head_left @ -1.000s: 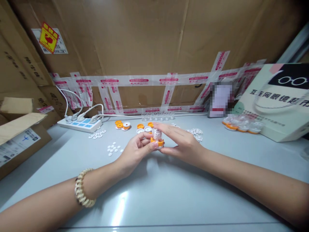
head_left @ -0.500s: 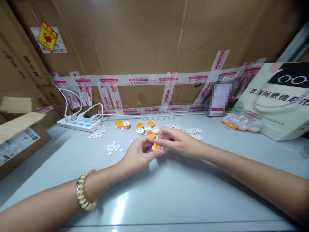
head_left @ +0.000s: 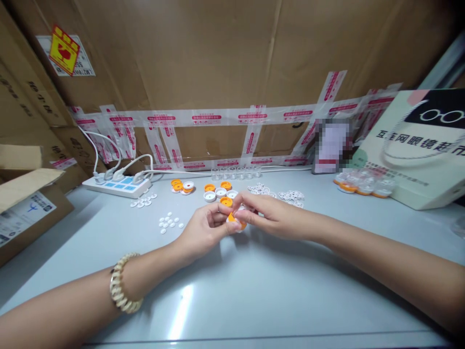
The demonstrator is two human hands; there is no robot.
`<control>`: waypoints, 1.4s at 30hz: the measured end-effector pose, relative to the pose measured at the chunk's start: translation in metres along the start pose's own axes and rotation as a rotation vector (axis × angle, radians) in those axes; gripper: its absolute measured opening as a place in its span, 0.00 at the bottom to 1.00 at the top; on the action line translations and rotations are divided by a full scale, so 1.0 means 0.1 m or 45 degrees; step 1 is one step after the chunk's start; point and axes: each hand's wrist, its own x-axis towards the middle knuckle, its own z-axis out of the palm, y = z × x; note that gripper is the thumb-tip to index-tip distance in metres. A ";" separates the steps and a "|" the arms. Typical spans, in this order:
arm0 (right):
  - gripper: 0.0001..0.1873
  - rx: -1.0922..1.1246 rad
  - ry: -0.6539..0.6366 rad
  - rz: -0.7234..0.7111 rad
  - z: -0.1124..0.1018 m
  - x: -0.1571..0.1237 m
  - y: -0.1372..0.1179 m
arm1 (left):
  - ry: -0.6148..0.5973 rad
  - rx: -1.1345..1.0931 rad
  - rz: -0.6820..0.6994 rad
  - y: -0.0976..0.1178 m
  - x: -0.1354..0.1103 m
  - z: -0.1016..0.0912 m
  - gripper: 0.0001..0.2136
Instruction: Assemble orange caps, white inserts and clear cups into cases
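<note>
Between my two hands, just above the table, is a small orange and white round plastic piece [head_left: 240,225]. My left hand [head_left: 209,225] pinches its left side with thumb and fingers. Thumb and fingertips of my right hand [head_left: 267,213] are closed on its upper right side, hiding part of it. Right behind my fingers lie orange and white round cups [head_left: 221,193]. Small white discs [head_left: 167,223] are scattered to the left of my left hand. Beyond my right hand are white pieces with dark dots [head_left: 291,197].
A power strip [head_left: 118,185] with plugs stands at the back left, an opened carton [head_left: 29,213] at the left edge. Clear cylinders [head_left: 236,173] line the back. A phone [head_left: 331,145], clear-topped orange pieces [head_left: 363,183] and a paper bag [head_left: 417,150] stand to the right.
The orange and white piece has turned in my fingers, showing more of its orange side. My right fingertips have shifted slightly on it. The whole view has moved a little.
</note>
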 end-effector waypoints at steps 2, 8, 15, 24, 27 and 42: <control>0.16 -0.028 0.015 0.008 0.04 0.01 0.00 | 0.035 0.043 0.007 -0.02 0.00 0.01 0.15; 0.20 0.040 0.279 0.205 0.19 0.05 -0.01 | 0.110 0.122 0.072 -0.03 0.00 0.05 0.16; 0.30 0.305 0.367 0.261 0.09 0.08 0.07 | 0.050 -0.114 0.046 -0.01 0.03 0.00 0.18; 0.17 0.848 0.417 0.095 0.04 0.12 0.02 | 0.038 -0.281 0.048 -0.02 0.04 -0.03 0.15; 0.17 0.861 0.546 0.159 0.12 0.14 0.03 | 0.045 -0.283 0.039 -0.02 0.05 -0.02 0.14; 0.20 0.995 0.502 0.071 0.22 0.13 0.03 | 0.073 -0.463 0.060 0.08 0.06 -0.07 0.13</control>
